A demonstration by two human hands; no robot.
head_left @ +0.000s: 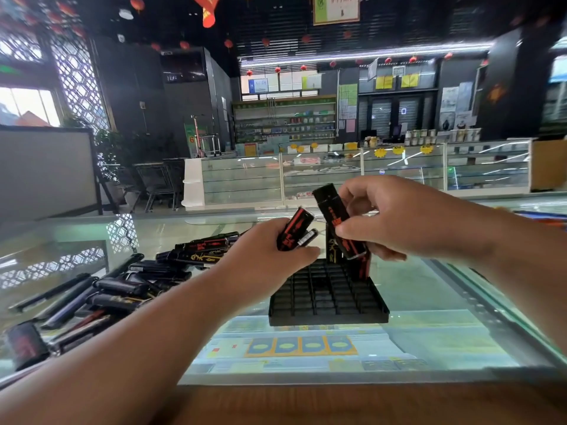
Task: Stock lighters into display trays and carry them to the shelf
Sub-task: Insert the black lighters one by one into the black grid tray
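Note:
A black display tray (328, 297) with a grid of slots sits on the glass counter. A few black lighters (362, 266) stand in slots at its far right corner. My left hand (270, 256) grips black lighters with red print (293, 230) just above the tray's far left. My right hand (399, 216) pinches one black and red lighter (337, 220), tilted, over the tray's far edge. A heap of loose black lighters (129, 283) lies on the counter to the left.
The glass counter (429, 302) has a wooden front edge (337, 403). Across the aisle stand glass display cases (352, 173) and stocked shelves (285, 121). A board and chairs stand at far left.

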